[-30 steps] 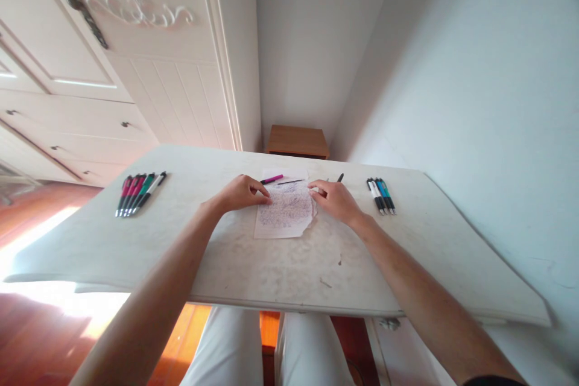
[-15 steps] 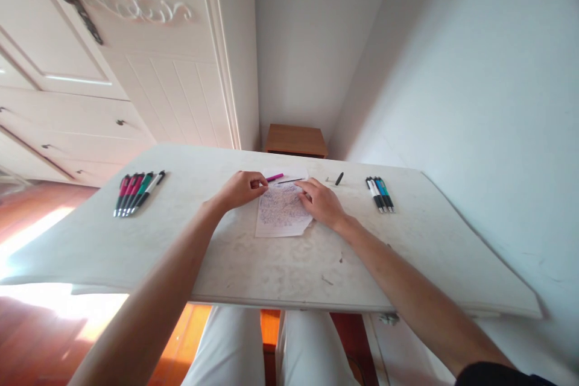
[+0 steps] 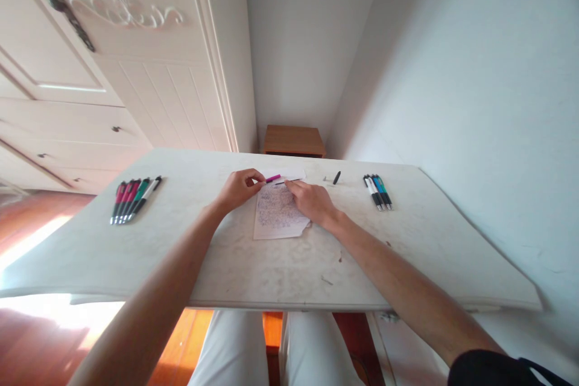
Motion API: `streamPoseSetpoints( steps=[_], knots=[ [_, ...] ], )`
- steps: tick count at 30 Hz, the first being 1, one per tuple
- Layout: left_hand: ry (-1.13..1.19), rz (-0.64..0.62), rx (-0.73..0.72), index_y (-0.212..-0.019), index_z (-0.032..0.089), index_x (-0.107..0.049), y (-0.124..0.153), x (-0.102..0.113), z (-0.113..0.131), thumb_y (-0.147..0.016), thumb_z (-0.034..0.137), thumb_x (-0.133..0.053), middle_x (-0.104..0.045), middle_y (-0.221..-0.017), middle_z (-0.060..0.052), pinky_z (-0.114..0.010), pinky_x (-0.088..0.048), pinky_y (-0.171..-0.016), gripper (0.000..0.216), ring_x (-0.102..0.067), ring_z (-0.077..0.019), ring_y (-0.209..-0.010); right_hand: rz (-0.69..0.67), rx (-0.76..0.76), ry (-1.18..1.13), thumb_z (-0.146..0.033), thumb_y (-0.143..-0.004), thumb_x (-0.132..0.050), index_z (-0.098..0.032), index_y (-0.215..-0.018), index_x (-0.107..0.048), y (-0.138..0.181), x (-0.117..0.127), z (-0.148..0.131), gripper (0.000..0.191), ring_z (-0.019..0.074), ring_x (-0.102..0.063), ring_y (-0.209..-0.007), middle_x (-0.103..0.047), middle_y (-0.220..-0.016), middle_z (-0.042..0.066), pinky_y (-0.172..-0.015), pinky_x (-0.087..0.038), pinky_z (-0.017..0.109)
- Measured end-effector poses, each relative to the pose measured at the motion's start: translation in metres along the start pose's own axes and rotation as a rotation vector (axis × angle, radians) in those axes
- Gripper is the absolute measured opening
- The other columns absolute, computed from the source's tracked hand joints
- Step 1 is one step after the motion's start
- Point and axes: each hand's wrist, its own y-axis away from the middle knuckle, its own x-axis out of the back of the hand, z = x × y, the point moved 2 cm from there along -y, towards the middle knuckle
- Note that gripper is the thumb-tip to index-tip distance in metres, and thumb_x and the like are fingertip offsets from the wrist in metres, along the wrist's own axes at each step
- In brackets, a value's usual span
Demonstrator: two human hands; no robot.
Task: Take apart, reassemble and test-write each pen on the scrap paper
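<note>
My left hand [image 3: 244, 187] is closed in a pinch at the left end of a magenta pen barrel [image 3: 272, 179], above the top of the paper. My right hand [image 3: 312, 200] lies low over the sheet, its fingertips closed on a thin dark pen refill [image 3: 279, 183]. The refill shows on both sides of those fingers. Under both hands is a sheet of paper [image 3: 275, 230] covered in scribbles, its lower right corner torn. To the right stands a black pen grip [image 3: 337, 178], with tiny pen parts [image 3: 325, 179] beside it, too small to make out.
Several pens [image 3: 133, 200] with pink, green and white barrels lie at the table's left. Another row of white and blue pens [image 3: 379, 192] lies at the right. Small brown marks dot the white table [image 3: 271, 277]. A wooden stand [image 3: 294, 140] is behind it; a wall borders the right.
My right hand has moved left along the refill, its fingertips now over the refill's middle. My left hand stays by the magenta barrel. The camera view has shifted slightly.
</note>
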Motion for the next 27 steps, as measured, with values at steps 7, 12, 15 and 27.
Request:
streamPoseSetpoints(
  steps=[7,12,15,27],
  knots=[
    [0.149,-0.055,0.025,-0.087,0.014,-0.071,-0.0011,-0.0043,-0.0016,-0.077,0.038,-0.064,-0.071,-0.08,-0.005,-0.023,-0.043,-0.057,0.028,-0.056,-0.0123,-0.061,-0.005,0.004,-0.001,-0.016,-0.096,-0.03,-0.025,-0.148,-0.036,-0.0023,0.0016,-0.0012,0.053,0.0226,-0.062,-0.111,-0.053,-0.142,0.007,-0.085,-0.053,0.035],
    [0.135,-0.041,0.025,-0.088,0.015,-0.073,-0.0011,-0.0049,-0.0029,-0.077,0.041,-0.066,-0.071,-0.077,-0.004,-0.023,-0.041,-0.054,0.029,-0.054,-0.0114,-0.057,0.006,-0.037,0.023,-0.019,-0.097,-0.032,-0.028,-0.145,-0.039,-0.0025,0.0033,0.0008,0.05,0.0223,-0.066,-0.101,-0.059,-0.134,0.008,-0.08,-0.053,0.033],
    [0.112,-0.03,0.011,-0.088,0.015,-0.074,-0.0012,-0.0051,-0.0051,-0.078,0.041,-0.066,-0.07,-0.076,-0.004,-0.022,-0.039,-0.052,0.029,-0.053,-0.011,-0.056,0.004,-0.035,0.035,-0.019,-0.097,-0.031,-0.028,-0.147,-0.037,-0.0021,0.0045,0.0021,0.05,0.022,-0.066,-0.1,-0.058,-0.133,0.009,-0.08,-0.053,0.033],
    [0.107,0.014,-0.005,-0.085,0.016,-0.071,-0.0029,-0.0048,0.0005,-0.082,0.038,-0.058,-0.071,-0.081,-0.005,-0.026,-0.048,-0.061,0.026,-0.06,-0.0134,-0.062,-0.017,0.004,0.105,-0.016,-0.098,-0.028,-0.025,-0.148,-0.033,-0.0022,0.0068,0.0033,0.051,0.0222,-0.067,-0.094,-0.061,-0.129,0.012,-0.076,-0.052,0.034]
  ],
)
